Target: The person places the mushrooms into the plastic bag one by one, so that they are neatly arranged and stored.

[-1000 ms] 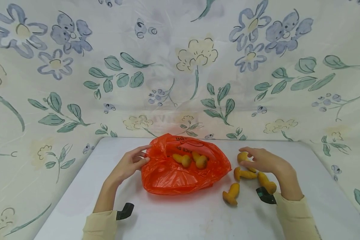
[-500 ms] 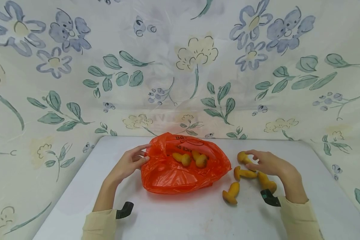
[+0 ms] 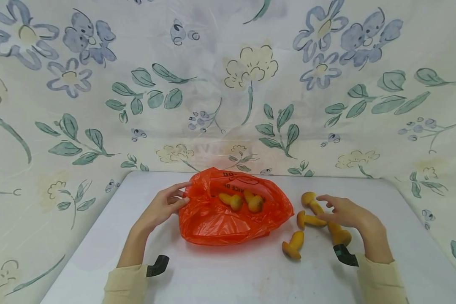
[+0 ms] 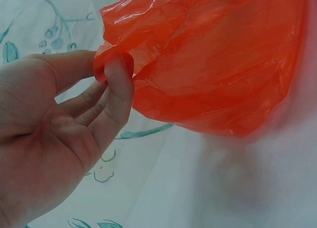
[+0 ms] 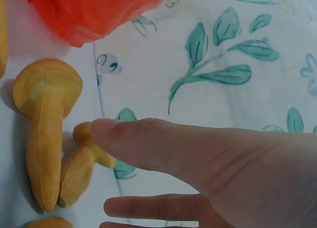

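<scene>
My left hand (image 3: 162,207) pinches the left edge of a red plastic bag (image 3: 213,228), thumb and fingertips closing on the thin film in the left wrist view. The bag lies with its mouth spread, and two yellow-brown mushrooms (image 3: 235,203) rest inside. My right hand (image 3: 351,213) hovers with fingers loosely extended and holds nothing. Nearest to it is a mushroom (image 3: 309,199) whose cap points toward the back. Just in front lies another mushroom (image 3: 308,219), with a third mushroom (image 3: 339,234) under the wrist. In the right wrist view the thumb overlaps a mushroom (image 5: 78,173).
One more mushroom (image 3: 293,245) lies on the white table (image 3: 220,276), front right of the bag. A flower-patterned cloth (image 3: 213,105) rises behind the table. A dark wrist camera mount (image 3: 343,255) juts from the right sleeve, close to a mushroom.
My right hand has drawn back to the right from the rear mushroom, uncovering more of its stem. The left hand and the bag stay in place.
</scene>
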### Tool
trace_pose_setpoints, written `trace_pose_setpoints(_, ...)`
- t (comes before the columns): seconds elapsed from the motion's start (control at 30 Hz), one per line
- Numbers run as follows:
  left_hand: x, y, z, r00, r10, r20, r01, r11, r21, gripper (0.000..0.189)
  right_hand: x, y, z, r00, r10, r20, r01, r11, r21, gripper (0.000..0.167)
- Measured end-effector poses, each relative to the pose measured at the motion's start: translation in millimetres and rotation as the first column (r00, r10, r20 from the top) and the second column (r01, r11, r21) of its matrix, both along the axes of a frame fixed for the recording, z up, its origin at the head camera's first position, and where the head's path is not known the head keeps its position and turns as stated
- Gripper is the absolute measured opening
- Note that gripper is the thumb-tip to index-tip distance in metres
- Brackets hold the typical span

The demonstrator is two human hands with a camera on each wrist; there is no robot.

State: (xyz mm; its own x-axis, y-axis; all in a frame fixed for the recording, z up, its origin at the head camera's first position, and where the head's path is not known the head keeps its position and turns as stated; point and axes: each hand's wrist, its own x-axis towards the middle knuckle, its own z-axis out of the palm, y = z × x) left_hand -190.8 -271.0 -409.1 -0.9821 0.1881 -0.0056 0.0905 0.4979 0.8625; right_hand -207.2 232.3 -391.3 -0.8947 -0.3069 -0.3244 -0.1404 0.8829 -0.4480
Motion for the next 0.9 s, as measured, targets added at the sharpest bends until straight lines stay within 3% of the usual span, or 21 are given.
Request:
trace_pose_setpoints(0.27,-0.3,0.4,1.4,1.0,0.001,-0.002,-0.001,1.0,-0.009,0.049,-0.2,8,0.1,1.0,-0.017,0.023,0.016,0.999,0.04,0.069)
trace_pose_setpoints(0.5,-0.1,0.6,2.6,1.0,0.001,-0.001,-0.001,1.0,-0.008,0.049,2.5,11,-1.6,0.992,-0.098,0.077,0.09,0.991,0.096,0.074)
trace_pose_setpoints(0.9,0.2,0.9,1.9,1.0,-0.001,0.006,0.001,1.0,-0.013,0.05,6.7,20,-6.3,0.974,-0.145,0.177,0.137,0.989,0.054,0.085)
